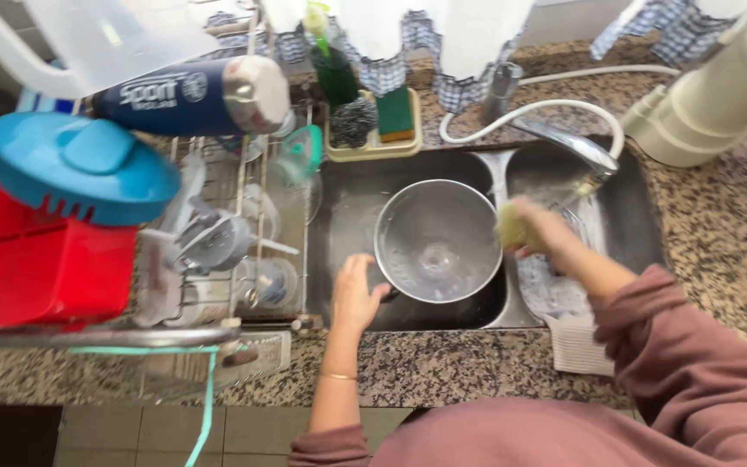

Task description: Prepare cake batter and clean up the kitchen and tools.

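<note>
bowl (pixel 437 242): bare metal, smooth, with a dull shine
sink (pixel 352 212): brushed steel, matt grey
tap (pixel 574 147): polished metal, glossy
countertop (pixel 719 216): speckled stone, smooth
sponge (pixel 512 229): soft yellow foam, matt
dish rack (pixel 248 186): thin metal wire
lid (pixel 79 169): blue plastic, matt

Steel-grey round pot (pixel 437 240) in dark grey sink (pixel 352 207); yellow sponge (pixel 512 228) w/ right hand (pixel 539 227). Counter (pixel 719 225): speckled brown/black granite. Curtain (pixel 408 43) blue-white check. Dusty-pink sleeve (pixel 693 346). Blue lid (pixel 79 169), red box (pixel 41 264), navy bottle (pixel 175 97), green sponge (pixel 395 112)
</note>
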